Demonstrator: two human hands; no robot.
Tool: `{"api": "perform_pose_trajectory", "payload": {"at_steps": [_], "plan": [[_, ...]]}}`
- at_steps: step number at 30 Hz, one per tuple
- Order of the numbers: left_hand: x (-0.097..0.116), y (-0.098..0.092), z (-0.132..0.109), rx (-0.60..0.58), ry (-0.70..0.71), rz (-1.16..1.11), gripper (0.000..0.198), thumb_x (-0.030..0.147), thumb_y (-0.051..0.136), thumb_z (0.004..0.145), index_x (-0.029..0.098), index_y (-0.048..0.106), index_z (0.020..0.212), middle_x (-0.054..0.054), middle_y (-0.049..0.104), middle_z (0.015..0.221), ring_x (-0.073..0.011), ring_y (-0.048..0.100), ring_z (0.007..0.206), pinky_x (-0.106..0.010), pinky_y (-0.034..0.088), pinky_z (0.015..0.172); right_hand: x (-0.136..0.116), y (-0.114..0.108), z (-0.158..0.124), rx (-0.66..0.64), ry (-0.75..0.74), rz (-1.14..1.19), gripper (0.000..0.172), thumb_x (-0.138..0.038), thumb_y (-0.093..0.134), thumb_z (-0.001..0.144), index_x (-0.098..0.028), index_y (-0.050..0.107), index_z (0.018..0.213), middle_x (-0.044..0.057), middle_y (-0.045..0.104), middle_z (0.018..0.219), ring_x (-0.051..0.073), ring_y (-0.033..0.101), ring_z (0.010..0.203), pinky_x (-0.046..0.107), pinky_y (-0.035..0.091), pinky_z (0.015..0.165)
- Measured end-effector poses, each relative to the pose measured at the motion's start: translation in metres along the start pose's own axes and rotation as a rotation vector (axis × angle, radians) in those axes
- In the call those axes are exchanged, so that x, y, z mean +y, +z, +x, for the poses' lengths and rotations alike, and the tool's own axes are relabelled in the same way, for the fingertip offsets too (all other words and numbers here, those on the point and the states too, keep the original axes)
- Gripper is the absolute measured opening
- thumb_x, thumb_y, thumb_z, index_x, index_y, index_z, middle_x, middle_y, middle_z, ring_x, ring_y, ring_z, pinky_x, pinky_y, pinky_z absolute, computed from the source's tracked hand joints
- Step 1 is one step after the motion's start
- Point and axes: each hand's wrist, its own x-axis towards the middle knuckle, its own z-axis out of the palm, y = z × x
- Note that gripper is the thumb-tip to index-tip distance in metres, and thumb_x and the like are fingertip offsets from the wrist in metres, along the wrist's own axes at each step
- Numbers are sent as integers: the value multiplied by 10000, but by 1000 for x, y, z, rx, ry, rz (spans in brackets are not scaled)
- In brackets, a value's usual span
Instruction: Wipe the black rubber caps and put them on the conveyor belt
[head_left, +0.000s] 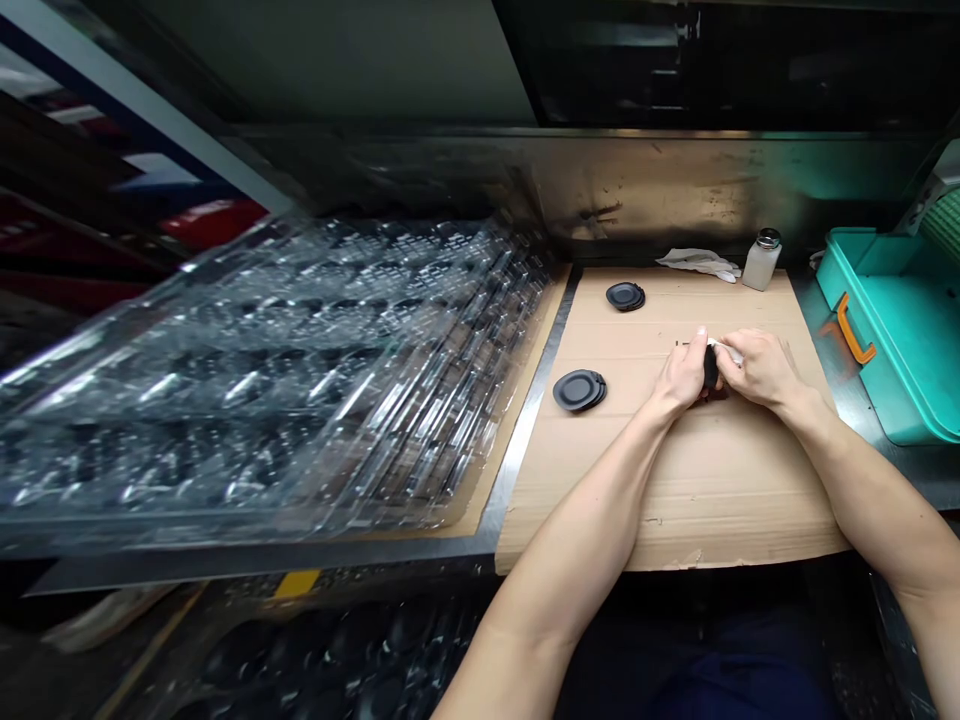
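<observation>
My left hand point(681, 374) is closed on a black part point(709, 368), held on edge above the cardboard sheet point(675, 480). Its full shape is hidden by my fingers. Right beside it, my right hand point(759, 366) pinches a small white cloth point(726, 347) against or close to the part; only a bit of the white shows. To the left of my hands lies a round black disc-shaped part point(580, 390) with a tab on its edge. Farther back on the cardboard rests a similar black part point(625, 296).
A tall stack of clear plastic trays point(300, 380) fills the left side. A small white bottle with a metal cap point(762, 260) and a crumpled white cloth point(699, 263) stand at the back. On the right sits a teal bin point(900, 340) with an orange handle point(853, 330).
</observation>
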Motion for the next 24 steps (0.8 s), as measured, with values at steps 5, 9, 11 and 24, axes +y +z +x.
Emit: {"api": "perform_pose_trajectory", "payload": {"at_steps": [5, 9, 11, 24], "plan": [[-1, 5, 1, 4, -82, -65, 776, 755, 318, 999, 159, 647, 626, -59, 604, 489, -105, 477, 385, -241, 345, 424, 17, -8, 2, -92, 10, 25, 317, -361, 503, 979, -227, 707, 777, 78, 740, 802, 228, 625, 740, 340, 340, 661], [-1, 0, 12, 87, -254, -390, 808, 782, 225, 996, 134, 669, 806, -48, 602, 509, -105, 441, 342, -235, 252, 356, 29, -8, 7, 91, -28, 228, 349, -411, 485, 1016, -214, 760, 932, 85, 768, 912, 226, 666, 848, 321, 445, 790], [-1, -4, 15, 86, -301, -474, 796, 759, 211, 1010, 129, 659, 820, -50, 598, 510, -109, 457, 344, -231, 256, 352, 30, -4, 8, 82, -52, 303, 341, -416, 497, 1014, -216, 772, 983, 82, 783, 956, 235, 682, 895, 329, 472, 846], [-3, 1, 5, 9, -137, -84, 818, 761, 317, 1002, 157, 632, 549, -94, 632, 503, -109, 467, 338, -250, 290, 354, 14, 8, 6, 18, -114, 143, 270, -313, 498, 973, -221, 736, 885, 81, 753, 881, 244, 650, 902, 342, 446, 823]]}}
